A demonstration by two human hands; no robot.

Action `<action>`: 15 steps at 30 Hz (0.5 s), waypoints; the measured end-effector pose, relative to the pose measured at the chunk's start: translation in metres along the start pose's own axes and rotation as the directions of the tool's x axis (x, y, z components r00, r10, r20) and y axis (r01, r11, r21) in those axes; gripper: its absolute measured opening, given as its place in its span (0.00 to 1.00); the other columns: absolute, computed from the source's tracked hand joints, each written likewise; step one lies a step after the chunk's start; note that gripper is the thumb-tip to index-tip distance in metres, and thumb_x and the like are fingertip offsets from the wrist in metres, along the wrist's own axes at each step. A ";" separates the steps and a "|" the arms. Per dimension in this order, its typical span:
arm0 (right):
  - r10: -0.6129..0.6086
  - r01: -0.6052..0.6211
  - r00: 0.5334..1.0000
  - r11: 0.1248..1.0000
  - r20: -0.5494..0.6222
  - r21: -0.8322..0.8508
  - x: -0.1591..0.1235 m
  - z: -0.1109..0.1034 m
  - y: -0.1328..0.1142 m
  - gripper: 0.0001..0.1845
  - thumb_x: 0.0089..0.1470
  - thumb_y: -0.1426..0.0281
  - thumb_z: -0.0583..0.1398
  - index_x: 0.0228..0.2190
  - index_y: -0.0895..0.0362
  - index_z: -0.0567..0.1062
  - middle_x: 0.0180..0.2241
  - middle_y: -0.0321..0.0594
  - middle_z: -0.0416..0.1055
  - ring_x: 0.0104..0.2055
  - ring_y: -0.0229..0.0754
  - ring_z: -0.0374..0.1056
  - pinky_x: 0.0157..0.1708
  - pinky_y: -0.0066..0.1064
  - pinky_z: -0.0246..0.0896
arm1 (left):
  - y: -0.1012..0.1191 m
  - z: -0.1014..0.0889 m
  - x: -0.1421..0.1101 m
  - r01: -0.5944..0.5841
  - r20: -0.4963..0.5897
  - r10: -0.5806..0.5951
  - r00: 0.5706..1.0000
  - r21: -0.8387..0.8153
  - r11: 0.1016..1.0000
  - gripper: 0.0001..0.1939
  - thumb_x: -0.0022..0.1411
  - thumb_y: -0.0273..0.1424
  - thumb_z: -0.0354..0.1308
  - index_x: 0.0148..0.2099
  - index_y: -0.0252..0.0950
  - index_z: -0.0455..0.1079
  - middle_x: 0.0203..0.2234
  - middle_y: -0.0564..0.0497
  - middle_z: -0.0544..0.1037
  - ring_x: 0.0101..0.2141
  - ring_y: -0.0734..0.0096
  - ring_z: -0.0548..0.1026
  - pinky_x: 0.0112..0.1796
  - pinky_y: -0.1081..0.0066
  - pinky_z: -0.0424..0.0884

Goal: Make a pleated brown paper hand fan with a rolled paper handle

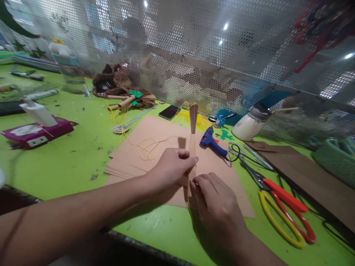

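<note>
A small paper broom [192,144] with a rolled brown paper handle and a fringed, brush-like top stands almost upright over brown paper sheets [216,181]. My left hand [173,166] is closed round the middle of its handle, thumb in front. Lower down, my right hand [217,203] has its fingers pinched at the handle's bottom end; part of the grip is hidden. Yellow string [149,149] lies looped on the paper, and another strand hangs below the handle. Just right of the broom rests a blue glue gun [213,142].
Large scissors [288,210] with red and yellow handles lie at the right, beside brown cardboard [310,177] and a black cord. A phone [169,112], a white jar [248,125] and paper rolls [126,102] sit farther back. At left is a purple power strip [52,129].
</note>
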State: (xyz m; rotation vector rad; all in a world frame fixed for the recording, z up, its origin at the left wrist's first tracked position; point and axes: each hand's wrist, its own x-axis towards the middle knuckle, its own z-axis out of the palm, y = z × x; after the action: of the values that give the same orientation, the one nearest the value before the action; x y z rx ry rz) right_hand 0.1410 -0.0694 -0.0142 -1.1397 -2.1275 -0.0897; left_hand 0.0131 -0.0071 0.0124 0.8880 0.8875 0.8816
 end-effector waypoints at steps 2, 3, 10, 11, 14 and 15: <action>0.007 -0.007 1.000 1.000 -0.001 0.001 -0.001 0.001 0.000 0.13 0.61 0.80 0.50 0.28 0.61 0.70 0.23 0.42 0.64 0.27 0.41 0.57 0.28 0.34 0.53 | -0.001 0.001 -0.001 -0.009 -0.004 0.009 1.000 0.018 1.000 0.10 0.55 0.32 0.63 0.28 0.34 0.65 0.18 0.58 0.63 0.17 0.82 0.59 0.18 0.76 0.50; 0.010 -0.010 1.000 1.000 -0.007 -0.001 -0.001 0.001 0.000 0.13 0.61 0.80 0.51 0.27 0.60 0.70 0.23 0.41 0.63 0.26 0.41 0.57 0.27 0.33 0.53 | -0.001 0.001 -0.001 -0.010 0.002 0.010 1.000 0.024 1.000 0.11 0.55 0.31 0.63 0.27 0.34 0.64 0.17 0.59 0.62 0.17 0.82 0.58 0.18 0.76 0.49; 0.071 -0.067 0.996 0.995 -0.058 0.071 0.001 -0.013 0.007 0.08 0.59 0.80 0.54 0.33 0.60 0.72 0.26 0.41 0.70 0.28 0.40 0.64 0.29 0.31 0.58 | 0.004 -0.007 0.008 -0.060 -0.022 0.064 0.998 0.145 0.988 0.09 0.55 0.31 0.62 0.27 0.33 0.66 0.20 0.54 0.68 0.20 0.79 0.64 0.22 0.75 0.58; 0.076 -0.069 0.994 0.994 -0.080 0.086 0.001 -0.017 0.007 0.07 0.59 0.80 0.55 0.35 0.60 0.72 0.28 0.42 0.72 0.29 0.40 0.66 0.30 0.31 0.59 | 0.005 -0.010 0.011 -0.075 -0.027 0.081 0.996 0.167 0.983 0.09 0.55 0.30 0.62 0.26 0.32 0.67 0.21 0.53 0.69 0.22 0.78 0.65 0.24 0.75 0.60; 0.077 -0.068 0.996 0.977 -0.035 0.201 -0.002 -0.025 0.000 0.10 0.58 0.80 0.56 0.40 0.58 0.72 0.30 0.43 0.73 0.31 0.40 0.68 0.32 0.30 0.62 | 0.007 -0.017 0.020 -0.119 -0.035 0.125 0.992 0.133 0.984 0.08 0.54 0.30 0.63 0.27 0.31 0.70 0.22 0.51 0.72 0.24 0.76 0.68 0.29 0.73 0.65; 0.044 -0.052 0.998 0.960 0.035 0.275 -0.003 -0.025 -0.003 0.11 0.58 0.79 0.55 0.41 0.57 0.73 0.30 0.42 0.73 0.31 0.40 0.68 0.31 0.30 0.63 | 0.007 -0.018 0.022 -0.128 -0.034 0.132 0.991 0.102 0.986 0.08 0.54 0.30 0.63 0.28 0.31 0.70 0.23 0.51 0.72 0.25 0.75 0.68 0.30 0.73 0.66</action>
State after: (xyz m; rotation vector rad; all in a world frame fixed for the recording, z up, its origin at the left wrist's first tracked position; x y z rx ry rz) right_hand 0.1538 -0.0830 0.0037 -1.0301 -2.0572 0.2410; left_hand 0.0027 0.0201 0.0067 1.0265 0.9228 0.9780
